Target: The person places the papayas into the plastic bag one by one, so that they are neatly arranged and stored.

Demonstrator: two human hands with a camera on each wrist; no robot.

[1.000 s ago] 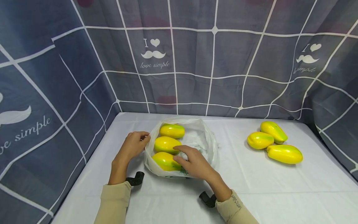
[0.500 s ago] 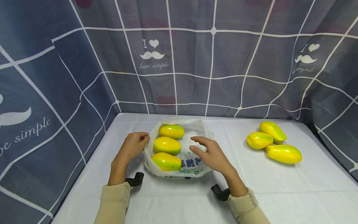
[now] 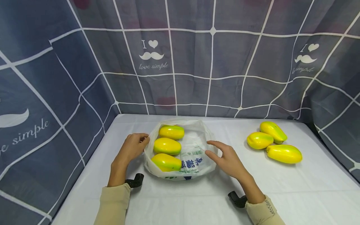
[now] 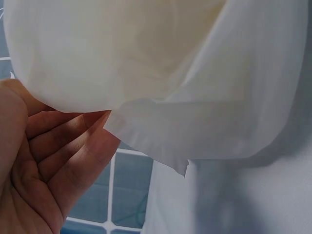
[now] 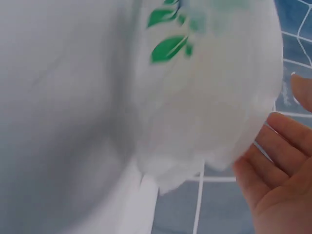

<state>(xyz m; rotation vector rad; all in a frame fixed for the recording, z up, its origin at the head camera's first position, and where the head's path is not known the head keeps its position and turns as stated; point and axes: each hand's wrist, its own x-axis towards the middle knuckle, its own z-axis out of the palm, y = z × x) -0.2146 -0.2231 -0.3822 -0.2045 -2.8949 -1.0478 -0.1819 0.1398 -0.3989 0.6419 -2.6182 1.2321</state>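
Observation:
A white plastic bag (image 3: pixel 194 137) with blue and green print lies with its mouth held wide in the head view. Three yellow-green papayas (image 3: pixel 167 146) rest in a column along its left side. My left hand (image 3: pixel 133 145) pinches the bag's left rim; in the left wrist view, the fingertips of that hand (image 4: pixel 63 146) go behind the film. At the bag's right rim is my right hand (image 3: pixel 226 157), thumb and fingers spread and holding nothing. The right wrist view has this hand (image 5: pixel 278 165) beside the bag's outer wall (image 5: pixel 209 102).
Three more papayas (image 3: pixel 275 142) sit in a group on the right of the white-covered table (image 3: pixel 309 193). A dark checked curtain (image 3: pixel 194 59) closes off the back and sides. Black camera mounts (image 3: pixel 237 199) stick out from both wrists.
My right hand has let go of the papayas in the bag and moved right, out to the right rim. The left hand stays at the left rim.

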